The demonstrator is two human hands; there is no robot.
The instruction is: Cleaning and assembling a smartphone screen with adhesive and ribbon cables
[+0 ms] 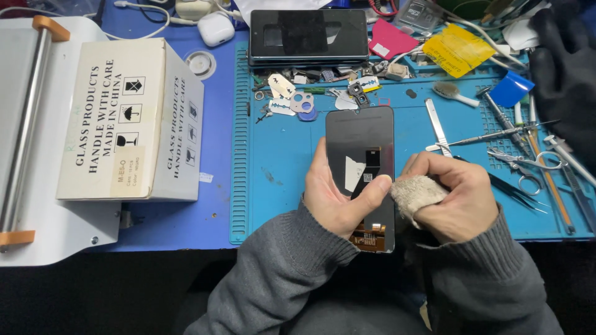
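My left hand [338,195] holds a dark phone screen panel [360,142] from the left side, thumb pressed across its lower back near a small white sticker. The panel's orange flex connector [371,238] shows at its lower end. My right hand [456,195] grips a wad of beige cloth [415,192] and presses it against the panel's right edge. The panel hovers over the blue work mat [279,167].
A white cardboard box [124,121] lies left on the blue table, beside a white machine [31,130]. A black phone [308,34] rests at the mat's far edge among small parts and blades. Tweezers, scissors [528,164] and screwdrivers lie right. A black glove [568,74] is far right.
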